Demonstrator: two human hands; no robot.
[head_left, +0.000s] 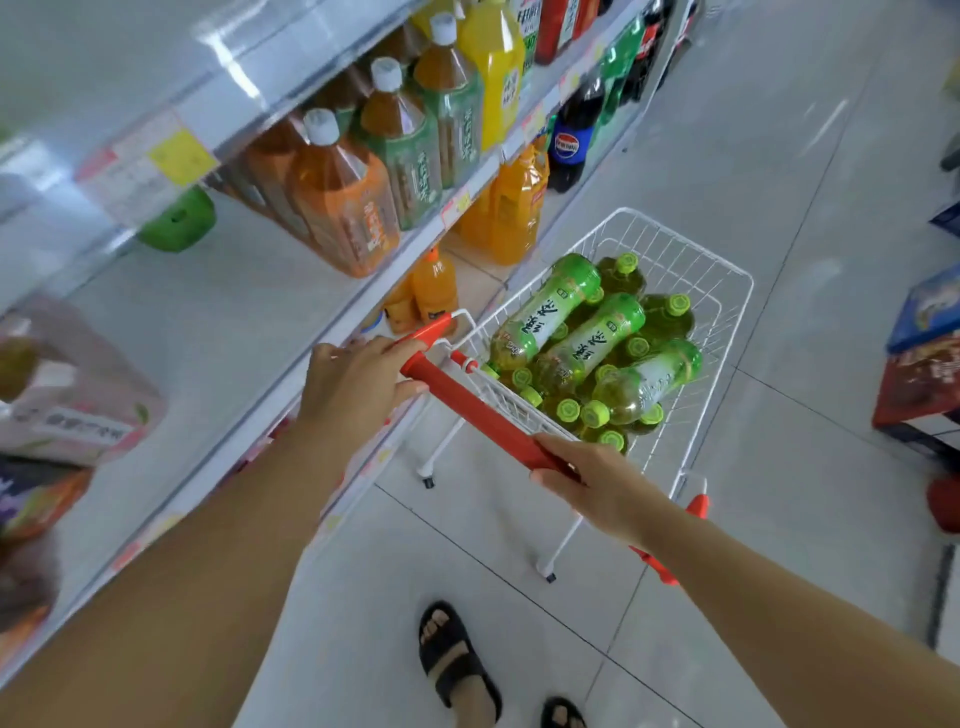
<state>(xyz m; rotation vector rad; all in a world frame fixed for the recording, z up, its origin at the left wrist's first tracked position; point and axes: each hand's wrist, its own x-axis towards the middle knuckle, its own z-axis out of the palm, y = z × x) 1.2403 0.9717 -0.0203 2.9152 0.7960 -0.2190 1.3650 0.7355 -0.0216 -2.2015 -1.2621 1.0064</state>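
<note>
A white wire shopping cart stands on the tiled floor in front of me. Its red handle bar runs across between my hands. My left hand grips the bar's left end, fingers curled over it. My right hand grips the bar's right end. Several green-capped bottles of green tea lie piled in the cart's basket, some flat on top of upright ones.
A shelf unit runs along the left, close to the cart, with large tea, juice and cola bottles. Boxed goods stand at the right edge. Tiled aisle floor stretches ahead. My sandalled feet are below.
</note>
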